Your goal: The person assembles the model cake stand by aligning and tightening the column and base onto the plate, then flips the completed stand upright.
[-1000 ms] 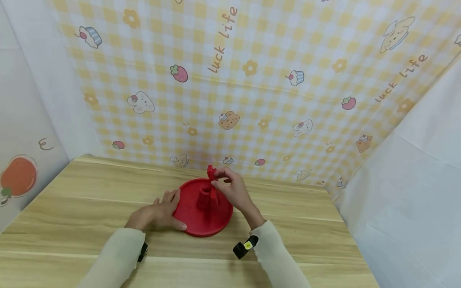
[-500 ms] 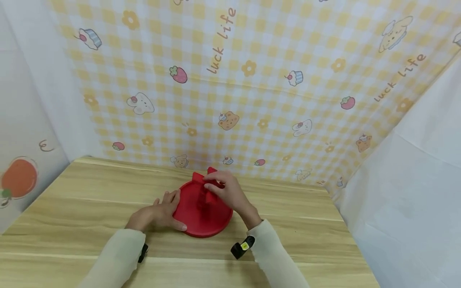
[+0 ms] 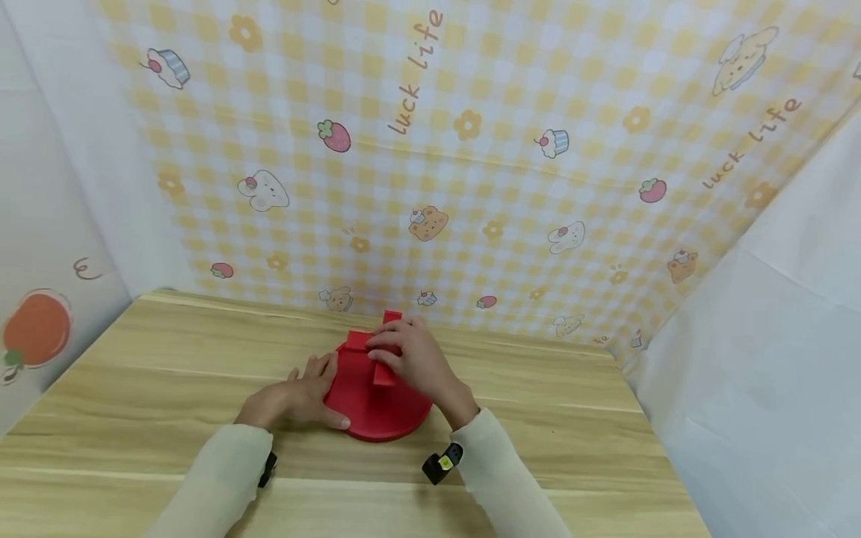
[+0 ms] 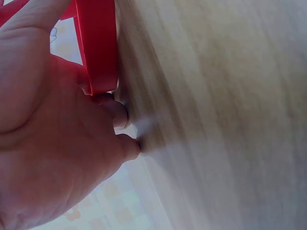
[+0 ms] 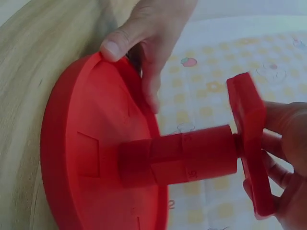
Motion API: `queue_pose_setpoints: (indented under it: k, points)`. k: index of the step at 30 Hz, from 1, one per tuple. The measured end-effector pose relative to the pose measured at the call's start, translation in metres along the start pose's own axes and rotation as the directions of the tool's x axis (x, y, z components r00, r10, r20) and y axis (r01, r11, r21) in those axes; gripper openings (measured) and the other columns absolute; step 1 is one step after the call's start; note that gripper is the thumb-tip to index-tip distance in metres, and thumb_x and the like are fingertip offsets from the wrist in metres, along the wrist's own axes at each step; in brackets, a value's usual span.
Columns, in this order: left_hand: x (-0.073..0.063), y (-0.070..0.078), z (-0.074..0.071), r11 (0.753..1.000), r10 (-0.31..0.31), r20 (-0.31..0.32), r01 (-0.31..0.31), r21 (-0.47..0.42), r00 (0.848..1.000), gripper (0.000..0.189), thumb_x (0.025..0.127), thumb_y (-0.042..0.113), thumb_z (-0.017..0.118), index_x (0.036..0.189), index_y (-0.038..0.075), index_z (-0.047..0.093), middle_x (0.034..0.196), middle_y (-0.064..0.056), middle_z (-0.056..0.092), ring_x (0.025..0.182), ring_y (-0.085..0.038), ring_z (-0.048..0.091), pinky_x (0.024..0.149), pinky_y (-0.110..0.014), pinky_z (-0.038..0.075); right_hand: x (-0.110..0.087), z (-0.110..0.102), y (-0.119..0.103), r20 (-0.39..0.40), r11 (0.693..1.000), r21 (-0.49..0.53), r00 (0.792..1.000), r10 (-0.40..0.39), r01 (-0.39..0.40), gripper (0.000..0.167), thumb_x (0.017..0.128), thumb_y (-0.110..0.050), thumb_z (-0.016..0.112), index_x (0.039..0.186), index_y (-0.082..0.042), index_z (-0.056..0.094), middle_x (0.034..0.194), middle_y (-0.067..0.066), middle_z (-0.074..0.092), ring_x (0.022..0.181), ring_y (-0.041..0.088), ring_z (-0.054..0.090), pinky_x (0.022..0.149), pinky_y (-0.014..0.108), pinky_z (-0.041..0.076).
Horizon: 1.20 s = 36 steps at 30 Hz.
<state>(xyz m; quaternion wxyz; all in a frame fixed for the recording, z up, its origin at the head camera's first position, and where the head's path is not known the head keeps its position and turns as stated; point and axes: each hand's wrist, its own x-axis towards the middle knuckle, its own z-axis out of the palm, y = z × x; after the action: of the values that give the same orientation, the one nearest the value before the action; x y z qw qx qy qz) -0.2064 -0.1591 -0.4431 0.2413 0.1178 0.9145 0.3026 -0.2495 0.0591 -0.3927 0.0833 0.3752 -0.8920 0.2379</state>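
Note:
A red round base [image 3: 363,418] with a raised rim lies on the wooden table. From its middle rises a thick red post [image 5: 192,155] with numbers marked on its side. My left hand [image 3: 299,400] grips the base's left rim, thumb over the edge and fingers along the outside. My right hand [image 3: 420,359] holds a flat red cross-shaped piece [image 5: 249,139] over the post, its arms showing around the fingers in the head view. In the right wrist view a narrow neck shows between this piece and the post's end. The left wrist view catches the base's rim [image 4: 98,48] beside my palm.
The wooden table [image 3: 572,448] extends on both sides of the base. A yellow checked cloth [image 3: 471,187] hangs along its back edge, with white cloth [image 3: 760,359] at the right. Black wrist cameras [image 3: 440,463] sit at both cuffs.
My right hand has shifted left and turned the cross-shaped piece from on edge beside the post to across its top. My left hand keeps its place on the rim.

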Motion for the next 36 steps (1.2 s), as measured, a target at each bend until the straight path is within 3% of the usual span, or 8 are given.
queue_pose_setpoints:
  k: [4,10,14,17,22,31,36]
  points:
    - [0.002,0.000,0.002,1.000,-0.009,0.009,0.009,-0.010,1.000,0.124,0.079,0.050,0.079,0.154,-0.011,0.002,0.161,-0.031,0.000,0.146,-0.054,-0.008,0.117,-0.067,-0.002,-0.002,0.000,0.000,0.005,0.996,-0.086,1.000,-0.015,0.015,0.018,0.093,-0.029,0.070,0.107,-0.022,0.079,0.124,0.003,0.066,0.115,0.021,0.054,0.097,0.035,0.050]
    - [0.003,-0.001,0.004,1.000,-0.027,0.014,0.027,-0.010,1.000,0.126,0.078,0.050,0.080,0.154,-0.010,0.002,0.161,-0.031,0.000,0.146,-0.053,-0.008,0.117,-0.066,-0.002,-0.009,-0.010,0.011,-0.075,0.996,0.087,0.997,0.019,-0.013,0.021,0.093,-0.023,0.071,0.110,-0.012,0.076,0.124,0.007,0.064,0.117,0.024,0.056,0.100,0.041,0.050]
    - [0.003,0.000,0.001,0.999,-0.038,0.008,0.038,-0.001,0.999,0.126,0.078,0.050,0.080,0.154,-0.011,0.000,0.161,-0.031,0.000,0.147,-0.053,-0.008,0.118,-0.066,-0.002,-0.015,-0.021,0.023,-0.119,0.985,0.157,0.989,0.092,-0.073,0.022,0.094,-0.020,0.069,0.112,-0.008,0.074,0.120,0.007,0.067,0.115,0.024,0.059,0.097,0.044,0.052]
    - [0.004,-0.001,-0.001,0.999,-0.032,0.008,0.032,0.007,0.999,0.127,0.077,0.050,0.081,0.153,-0.012,0.000,0.160,-0.032,0.001,0.146,-0.054,-0.008,0.117,-0.067,-0.002,-0.022,-0.026,0.030,-0.085,0.976,0.170,0.985,0.151,-0.135,0.021,0.096,-0.020,0.067,0.112,-0.008,0.074,0.115,0.006,0.070,0.109,0.024,0.062,0.091,0.044,0.053]
    - [0.004,-0.002,-0.002,1.000,-0.030,0.013,0.029,0.008,0.999,0.127,0.077,0.049,0.081,0.153,-0.013,0.000,0.159,-0.033,0.001,0.146,-0.054,-0.007,0.117,-0.068,-0.001,-0.032,-0.028,0.038,-0.002,0.969,0.175,0.984,0.178,-0.175,0.020,0.097,-0.022,0.066,0.113,-0.013,0.074,0.110,0.001,0.072,0.098,0.016,0.065,0.080,0.033,0.055]
    - [0.004,-0.001,-0.001,1.000,-0.025,0.020,0.025,0.010,0.999,0.127,0.078,0.049,0.081,0.152,-0.014,-0.001,0.159,-0.034,0.000,0.146,-0.054,-0.009,0.117,-0.068,-0.002,-0.039,-0.026,0.040,-0.015,0.963,0.214,0.985,0.172,-0.165,0.017,0.096,-0.017,0.066,0.111,-0.015,0.074,0.106,-0.003,0.073,0.089,0.010,0.066,0.073,0.024,0.054]
    - [0.003,-0.001,0.000,1.000,-0.028,0.025,0.028,0.002,0.999,0.126,0.079,0.049,0.080,0.153,-0.013,-0.001,0.159,-0.032,-0.001,0.146,-0.053,-0.009,0.117,-0.067,-0.003,-0.042,-0.026,0.038,0.009,0.953,0.252,0.985,0.171,-0.168,0.023,0.097,-0.016,0.065,0.119,-0.012,0.071,0.114,0.001,0.072,0.094,0.013,0.068,0.075,0.024,0.056]
